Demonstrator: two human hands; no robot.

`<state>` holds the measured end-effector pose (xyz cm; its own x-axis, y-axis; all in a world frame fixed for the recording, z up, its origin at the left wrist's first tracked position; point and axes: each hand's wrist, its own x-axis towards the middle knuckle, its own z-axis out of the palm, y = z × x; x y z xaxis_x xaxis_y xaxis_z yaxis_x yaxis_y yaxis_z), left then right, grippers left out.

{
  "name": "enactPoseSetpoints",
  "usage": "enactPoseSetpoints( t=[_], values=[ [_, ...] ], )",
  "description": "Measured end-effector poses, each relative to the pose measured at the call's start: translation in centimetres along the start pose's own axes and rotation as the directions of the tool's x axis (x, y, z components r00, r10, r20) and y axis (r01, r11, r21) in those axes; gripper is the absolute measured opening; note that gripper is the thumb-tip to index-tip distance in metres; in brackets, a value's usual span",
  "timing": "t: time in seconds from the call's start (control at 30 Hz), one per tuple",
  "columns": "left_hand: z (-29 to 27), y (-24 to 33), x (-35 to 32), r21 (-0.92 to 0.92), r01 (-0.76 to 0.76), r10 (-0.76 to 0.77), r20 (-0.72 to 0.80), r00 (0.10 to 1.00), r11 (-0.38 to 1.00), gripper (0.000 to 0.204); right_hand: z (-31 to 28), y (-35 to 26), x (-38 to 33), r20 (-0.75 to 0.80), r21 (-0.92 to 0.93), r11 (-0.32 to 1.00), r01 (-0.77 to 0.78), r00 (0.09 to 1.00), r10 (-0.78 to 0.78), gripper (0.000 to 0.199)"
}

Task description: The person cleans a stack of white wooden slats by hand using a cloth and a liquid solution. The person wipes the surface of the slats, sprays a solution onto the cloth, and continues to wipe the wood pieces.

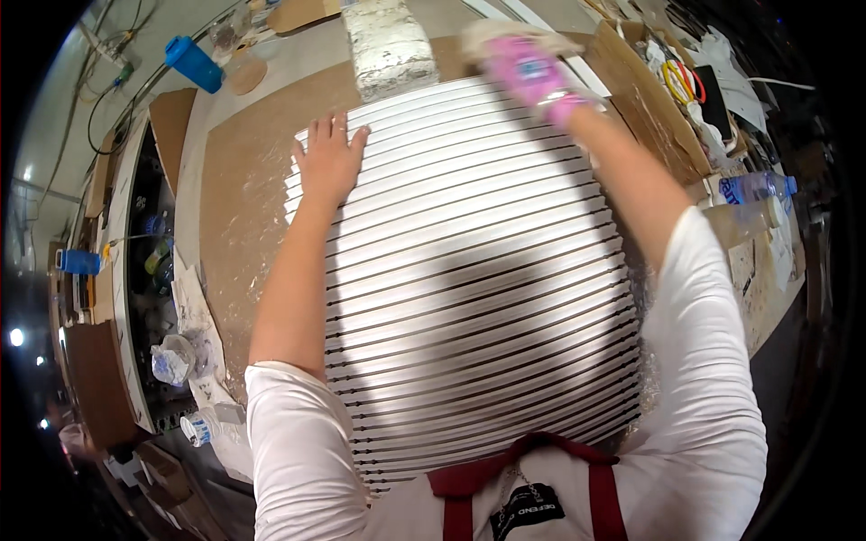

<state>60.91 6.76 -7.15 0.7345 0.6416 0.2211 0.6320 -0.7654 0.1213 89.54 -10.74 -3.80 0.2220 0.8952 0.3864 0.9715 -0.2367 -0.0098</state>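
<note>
A large white slatted panel (478,298) with many parallel ribs lies flat on a brown board (244,216), filling the middle of the view. My left hand (327,158), bare, lies flat with fingers spread on the panel's far left corner. My right hand (532,72), in a pink glove, is closed over a pale cloth or pad (492,34) at the panel's far right edge. A silver foil-covered block (390,45) stands just beyond the panel, between my hands.
A blue cylinder (193,63) lies at the far left of the bench. An open cardboard box (645,99) with cables and tools stands at the right. A plastic bottle (758,187) lies by the right edge. Shelves with clutter run down the left side.
</note>
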Motion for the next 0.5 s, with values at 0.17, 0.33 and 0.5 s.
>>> enactPoseSetpoints(
  t=[0.17, 0.33, 0.5],
  values=[
    [0.3, -0.3, 0.3, -0.016, -0.006, 0.006, 0.008, 1.0, 1.0, 0.06, 5.6, -6.8, 1.0, -0.135, 0.093, 0.984, 0.154, 0.981, -0.141, 0.018],
    [0.3, 0.2, 0.4, -0.021, -0.042, 0.042, -0.007, 0.999, 0.999, 0.061, 2.2, 6.3, -3.9, -0.003, -0.067, 0.99, -0.125, 0.992, 0.125, 0.02],
    [0.6, -0.6, 0.4, 0.019, -0.028, 0.028, -0.012, 1.0, 0.999, 0.06, -1.8, 3.7, -1.1, 0.058, -0.013, 0.959, -0.284, 0.957, 0.284, 0.022]
  ],
)
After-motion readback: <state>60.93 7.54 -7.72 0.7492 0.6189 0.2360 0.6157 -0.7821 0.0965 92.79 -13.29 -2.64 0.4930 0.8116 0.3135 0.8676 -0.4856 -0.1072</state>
